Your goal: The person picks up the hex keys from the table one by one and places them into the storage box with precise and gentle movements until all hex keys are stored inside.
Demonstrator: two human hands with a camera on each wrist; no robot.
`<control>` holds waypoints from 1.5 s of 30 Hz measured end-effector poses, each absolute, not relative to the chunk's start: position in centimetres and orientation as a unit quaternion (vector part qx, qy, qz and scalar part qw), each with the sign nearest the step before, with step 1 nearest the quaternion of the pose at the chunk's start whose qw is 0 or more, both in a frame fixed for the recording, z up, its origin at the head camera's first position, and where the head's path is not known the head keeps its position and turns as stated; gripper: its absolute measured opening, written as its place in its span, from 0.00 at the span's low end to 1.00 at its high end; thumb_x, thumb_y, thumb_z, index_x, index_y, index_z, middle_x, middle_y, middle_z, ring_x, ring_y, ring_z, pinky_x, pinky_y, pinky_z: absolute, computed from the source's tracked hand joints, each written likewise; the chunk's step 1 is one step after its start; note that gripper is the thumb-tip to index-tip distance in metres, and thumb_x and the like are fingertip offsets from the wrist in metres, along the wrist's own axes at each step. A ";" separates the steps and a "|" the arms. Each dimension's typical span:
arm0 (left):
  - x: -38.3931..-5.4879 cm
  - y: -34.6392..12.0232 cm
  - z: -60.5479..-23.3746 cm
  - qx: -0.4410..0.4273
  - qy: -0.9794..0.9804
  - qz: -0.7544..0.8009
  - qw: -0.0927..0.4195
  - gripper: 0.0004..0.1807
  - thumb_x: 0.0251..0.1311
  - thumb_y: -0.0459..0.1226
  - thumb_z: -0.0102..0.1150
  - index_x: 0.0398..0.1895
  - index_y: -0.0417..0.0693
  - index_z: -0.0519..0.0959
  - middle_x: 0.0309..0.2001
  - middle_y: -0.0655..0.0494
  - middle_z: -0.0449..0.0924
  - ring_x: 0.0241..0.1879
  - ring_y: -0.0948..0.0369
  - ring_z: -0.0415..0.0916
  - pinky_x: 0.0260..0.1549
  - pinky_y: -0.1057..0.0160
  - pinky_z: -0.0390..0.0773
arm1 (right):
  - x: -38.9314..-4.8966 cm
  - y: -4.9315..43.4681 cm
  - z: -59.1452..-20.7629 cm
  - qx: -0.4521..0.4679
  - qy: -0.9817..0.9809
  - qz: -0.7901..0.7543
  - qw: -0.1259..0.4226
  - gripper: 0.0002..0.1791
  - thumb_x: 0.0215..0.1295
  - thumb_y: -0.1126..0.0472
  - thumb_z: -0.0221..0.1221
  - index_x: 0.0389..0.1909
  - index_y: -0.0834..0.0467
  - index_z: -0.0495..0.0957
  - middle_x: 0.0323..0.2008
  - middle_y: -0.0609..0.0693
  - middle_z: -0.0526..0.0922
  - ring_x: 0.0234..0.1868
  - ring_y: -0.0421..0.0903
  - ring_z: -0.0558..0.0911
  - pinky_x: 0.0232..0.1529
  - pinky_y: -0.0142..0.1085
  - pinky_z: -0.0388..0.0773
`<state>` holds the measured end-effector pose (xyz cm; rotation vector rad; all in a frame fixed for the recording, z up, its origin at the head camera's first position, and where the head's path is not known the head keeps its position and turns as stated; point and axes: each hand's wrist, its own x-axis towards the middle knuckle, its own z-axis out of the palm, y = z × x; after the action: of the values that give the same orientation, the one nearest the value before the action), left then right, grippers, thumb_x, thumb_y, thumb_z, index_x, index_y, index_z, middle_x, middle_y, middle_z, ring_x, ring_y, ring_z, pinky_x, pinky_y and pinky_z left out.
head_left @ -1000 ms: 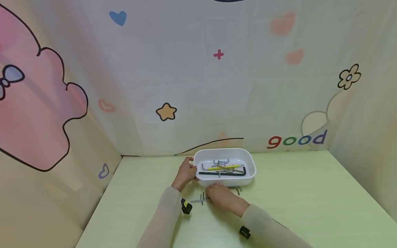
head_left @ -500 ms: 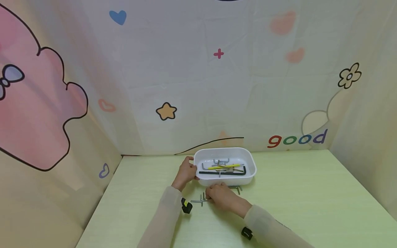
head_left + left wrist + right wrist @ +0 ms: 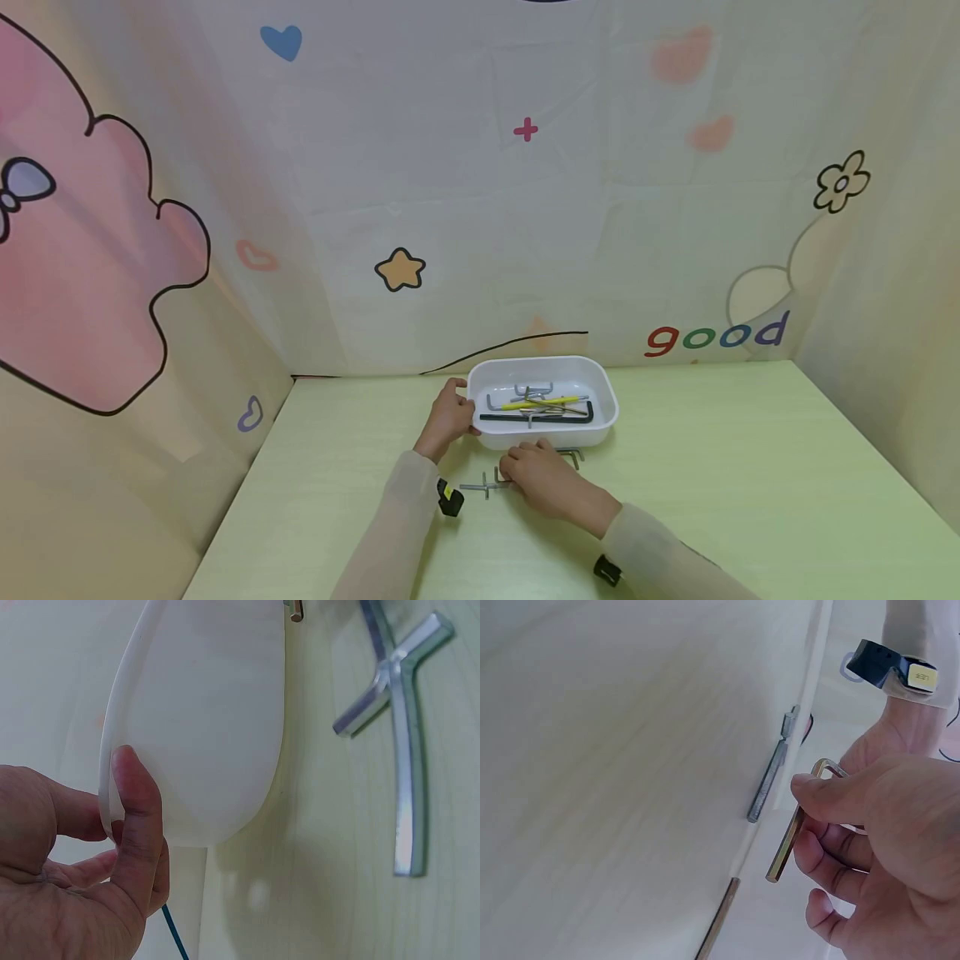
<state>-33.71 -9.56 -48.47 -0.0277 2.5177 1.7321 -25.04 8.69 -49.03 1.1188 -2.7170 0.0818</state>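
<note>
My left hand [image 3: 446, 419] grips the left end of a white plastic tray [image 3: 202, 712], thumb on the outer wall and fingers at the rim. In the right wrist view, my right hand [image 3: 900, 832] pinches an L-shaped hex key [image 3: 784, 851] between thumb and fingers, its long arm pointing down. From the head view this key is mostly hidden under my right hand [image 3: 551, 479], just in front of the tray. Left of that hand, silver hex keys [image 3: 405, 787] lie crossed on the table. Other hex keys [image 3: 576, 455] lie to its right by the tray's front wall.
Inside the tray are a long black hex key [image 3: 517, 418], a yellow-shafted tool [image 3: 558, 403] and several smaller metal keys. The pale green table [image 3: 712, 483] meets a printed curtain [image 3: 465, 208] behind the tray and at both sides.
My right hand has shifted slightly to the right, and its wrist has moved the same way. The left hand and the tray stay in place.
</note>
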 end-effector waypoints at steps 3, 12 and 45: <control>-33.7 -9.6 -48.4 -0.009 0.824 0.565 0.041 0.24 0.70 0.31 0.45 0.69 0.40 0.60 0.46 0.38 0.74 0.34 0.49 0.80 0.29 0.59 0.89 | -24.8 8.8 -48.8 0.382 -0.917 0.034 0.105 0.02 0.62 0.59 0.64 0.32 0.50 0.79 0.32 0.42 0.81 0.37 0.42 0.77 0.37 0.32 0.70; -33.7 -9.5 -48.5 -0.004 0.825 0.564 0.040 0.24 0.70 0.31 0.45 0.68 0.39 0.60 0.48 0.34 0.74 0.30 0.52 0.80 0.29 0.57 0.89 | -24.6 9.4 -48.0 0.385 -0.916 0.046 0.107 0.04 0.64 0.59 0.62 0.31 0.50 0.77 0.30 0.41 0.79 0.37 0.41 0.76 0.40 0.34 0.73; -33.8 -9.8 -48.3 -0.001 0.824 0.564 0.045 0.25 0.68 0.31 0.46 0.68 0.38 0.61 0.44 0.37 0.75 0.24 0.59 0.76 0.26 0.60 0.88 | -26.7 13.2 -42.7 0.353 -0.914 0.075 0.186 0.07 0.59 0.65 0.67 0.36 0.54 0.79 0.36 0.46 0.83 0.39 0.46 0.79 0.34 0.35 0.71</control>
<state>-33.80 -9.80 -48.32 -0.0039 2.5181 1.7246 -26.74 13.25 -42.74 0.9948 -2.5747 0.2115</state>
